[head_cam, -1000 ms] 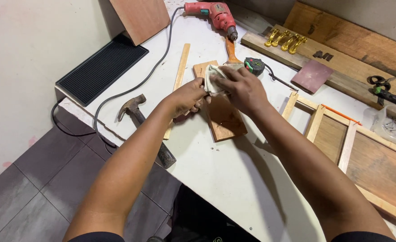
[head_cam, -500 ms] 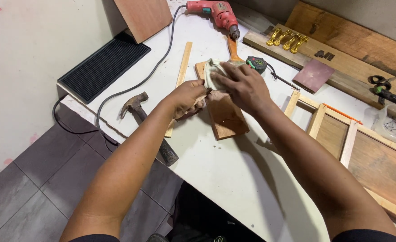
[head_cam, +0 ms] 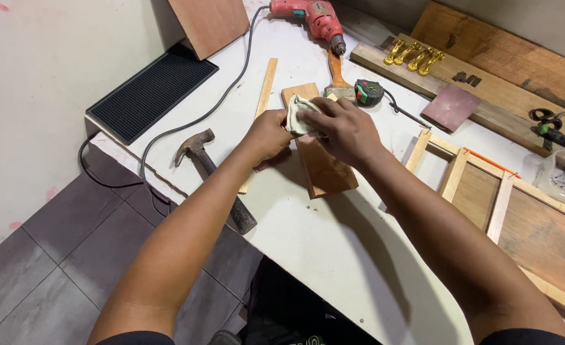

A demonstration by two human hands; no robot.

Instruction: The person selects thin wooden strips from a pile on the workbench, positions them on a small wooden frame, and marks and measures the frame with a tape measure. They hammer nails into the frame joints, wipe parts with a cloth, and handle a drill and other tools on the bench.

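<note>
The left hand is bracing the small wooden board lying near the desk's left edge, fingers curled against its side. The right hand is closing around a pale cloth — pressing it onto the board's far end. Beyond them a paintbrush and a tape measure are lying — toward the far edge.

A claw hammer lies on the white table to the left of the grip, its handle over the edge, with a thin wooden strip closer in. Just beyond the grip sit a paintbrush and a tape measure, and farther back a red corded drill. Off to the right are four gold handles, a wooden frame and scissors.
</note>
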